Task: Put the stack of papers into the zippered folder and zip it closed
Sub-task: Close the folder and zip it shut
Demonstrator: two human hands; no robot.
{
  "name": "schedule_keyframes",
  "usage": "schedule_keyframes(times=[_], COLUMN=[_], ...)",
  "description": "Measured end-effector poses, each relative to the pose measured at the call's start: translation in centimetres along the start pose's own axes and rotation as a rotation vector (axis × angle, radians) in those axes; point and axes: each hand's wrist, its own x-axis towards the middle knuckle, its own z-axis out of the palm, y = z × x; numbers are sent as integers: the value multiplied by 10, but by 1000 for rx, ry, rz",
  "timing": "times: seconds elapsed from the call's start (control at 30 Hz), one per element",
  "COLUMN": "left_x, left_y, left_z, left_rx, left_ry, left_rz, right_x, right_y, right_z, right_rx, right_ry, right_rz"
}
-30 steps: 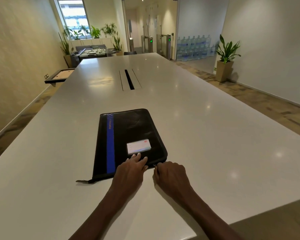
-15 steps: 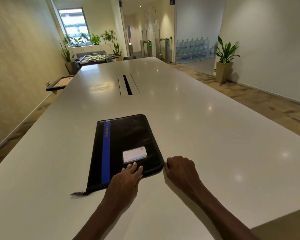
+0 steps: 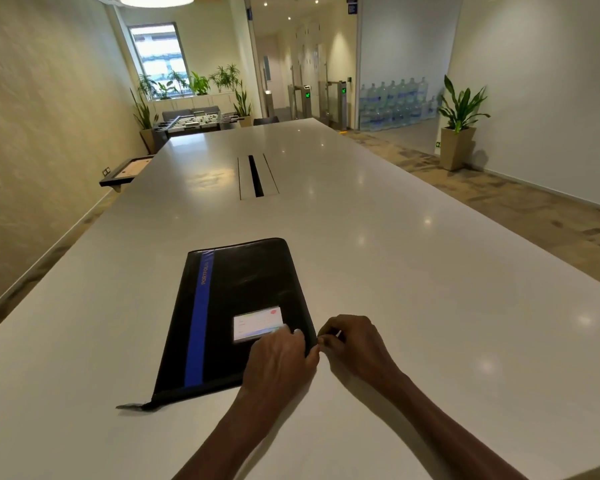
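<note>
A black zippered folder (image 3: 243, 306) with a blue stripe and a white label card lies flat and closed on the white table (image 3: 430, 289). My left hand (image 3: 278, 358) rests flat on the folder's near right corner, fingers reaching the label. My right hand (image 3: 354, 344) sits against the folder's right edge near that corner, fingers curled and pinching what looks like the zipper pull (image 3: 321, 340). A zipper tail (image 3: 132, 406) sticks out at the near left corner. No papers are visible; any inside the folder are hidden.
A long cable slot (image 3: 256, 175) runs down the table's middle, farther off. A potted plant (image 3: 459, 133) stands by the right wall and stacked water bottles (image 3: 395, 102) behind glass. A foosball table (image 3: 194, 121) stands beyond the far end.
My right hand has moved right along the folder's near edge and round its near right corner. My left hand has shifted right on the folder. The camera has tilted up.
</note>
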Motion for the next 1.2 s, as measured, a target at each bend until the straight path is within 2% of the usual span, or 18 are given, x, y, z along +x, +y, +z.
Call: schedule_keyframes(times=[0.17, 0.27, 0.37, 0.5, 0.6, 0.67, 0.83, 1.0, 1.2], left_x=[4, 2, -3, 1, 5, 6, 34, 71, 78], left_y=[-2, -3, 0, 2, 5, 6, 9, 8, 5], left_z=[4, -3, -4, 4, -5, -3, -6, -3, 1], left_rx=[229, 311, 274, 221, 161, 61, -123, -66, 4], left_ry=[-106, -39, -9, 77, 8, -46, 86, 18, -47], left_rz=[136, 198, 197, 148, 104, 0, -219, -344, -325], right_x=[13, 25, 39, 61, 74, 80, 90, 92, 101], right_y=[2, 4, 5, 8, 11, 16, 24, 26, 29], right_z=[0, 3, 6, 10, 14, 14, 4, 7, 14], right_rx=[-146, -166, -162, -156, -136, -92, 99, 138, 136], right_ry=[70, 95, 103, 88, 69, 23, -107, -116, -63], right_rz=[-71, -97, -107, -107, -110, -123, -151, -177, -133])
